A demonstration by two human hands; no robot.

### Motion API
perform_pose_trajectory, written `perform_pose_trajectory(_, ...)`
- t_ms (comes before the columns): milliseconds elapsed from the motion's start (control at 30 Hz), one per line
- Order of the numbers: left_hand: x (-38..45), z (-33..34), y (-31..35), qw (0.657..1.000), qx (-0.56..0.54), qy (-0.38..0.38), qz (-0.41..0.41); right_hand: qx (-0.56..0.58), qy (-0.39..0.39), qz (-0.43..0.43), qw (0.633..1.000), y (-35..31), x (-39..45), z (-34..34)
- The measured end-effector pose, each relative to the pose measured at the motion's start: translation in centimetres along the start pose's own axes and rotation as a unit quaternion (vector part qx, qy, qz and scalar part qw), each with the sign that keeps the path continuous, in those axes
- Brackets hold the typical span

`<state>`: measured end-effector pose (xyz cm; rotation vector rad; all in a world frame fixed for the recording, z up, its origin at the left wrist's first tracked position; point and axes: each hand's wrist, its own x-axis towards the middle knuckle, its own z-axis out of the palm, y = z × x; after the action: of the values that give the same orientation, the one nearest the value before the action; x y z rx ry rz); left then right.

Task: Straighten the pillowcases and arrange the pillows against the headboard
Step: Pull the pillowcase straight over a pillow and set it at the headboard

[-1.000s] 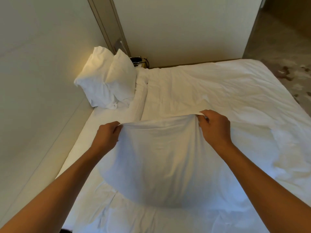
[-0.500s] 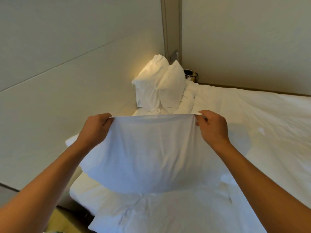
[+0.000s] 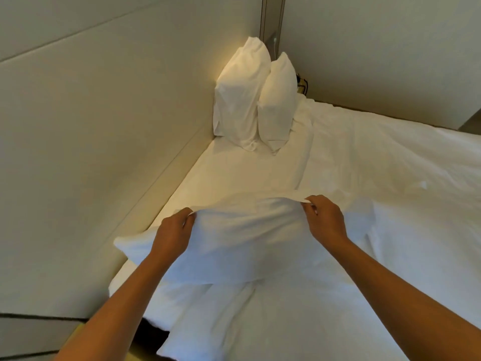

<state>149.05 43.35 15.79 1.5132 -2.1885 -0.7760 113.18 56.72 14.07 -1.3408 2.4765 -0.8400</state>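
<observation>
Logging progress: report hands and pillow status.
Left hand and right hand both grip held pillow by its case edge. Two pillows upright at headboard. Path clear.

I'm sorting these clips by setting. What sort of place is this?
Most likely a hotel room, or else a plain bedroom. A wide bed in all-white linen fills the view, two pillows stand against a padded headboard, and both hands hold a third pillow by its case.
</observation>
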Motion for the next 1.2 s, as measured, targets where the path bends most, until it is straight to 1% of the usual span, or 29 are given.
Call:
perform_pose_trajectory(100,1.8,0.0,-1.4,0.999,-0.022,-0.041,0.016,-0.031,-0.005,0.019,0.999,-1.2,0.5,1.4)
perform_pose_trajectory(200,3.0,-0.1,-2.1,0.997,-0.022,-0.068,0.024,-0.034,-0.016,0.047,0.998,-1.9,0.7,1.5)
perform_pose_trajectory(267,3.7,-0.1,-2.3,0.996,-0.026,-0.078,0.024,-0.058,-0.021,0.057,0.996,-2.0,1.1,1.4)
perform_pose_trajectory(400,5.2,0.3,-2.6,0.996,-0.030,-0.083,0.020,-0.097,-0.007,0.054,0.994,-1.4,2.5,1.3)
perform_pose_trajectory(500,6.2,0.8,-2.4,0.996,-0.016,-0.088,0.007,-0.091,0.008,0.030,0.995,-0.9,3.5,1.4)
perform_pose_trajectory(567,6.6,0.9,-2.0,0.996,-0.013,-0.093,-0.004,-0.070,0.000,0.016,0.997,-0.5,4.2,1.6)
perform_pose_trajectory(700,7.0,0.4,-1.2,0.996,-0.003,-0.087,-0.028,-0.002,-0.026,-0.010,1.000,0.3,6.4,2.1)
perform_pose_trajectory(767,7.3,0.1,-0.7,0.996,0.007,-0.082,-0.046,0.013,-0.032,-0.025,0.999,0.8,7.6,2.6)
perform_pose_trajectory(900,8.0,0.2,0.2,0.994,0.040,-0.075,-0.070,0.026,-0.038,-0.037,0.998,1.8,9.7,3.7)
perform_pose_trajectory(1033,8.8,0.2,0.7,0.994,0.063,-0.059,-0.068,0.041,-0.054,-0.035,0.997,2.1,11.3,4.6)
perform_pose_trajectory(1200,9.5,0.2,0.1,0.993,0.083,-0.040,-0.069,0.015,-0.074,-0.032,0.997,2.1,12.0,5.1)
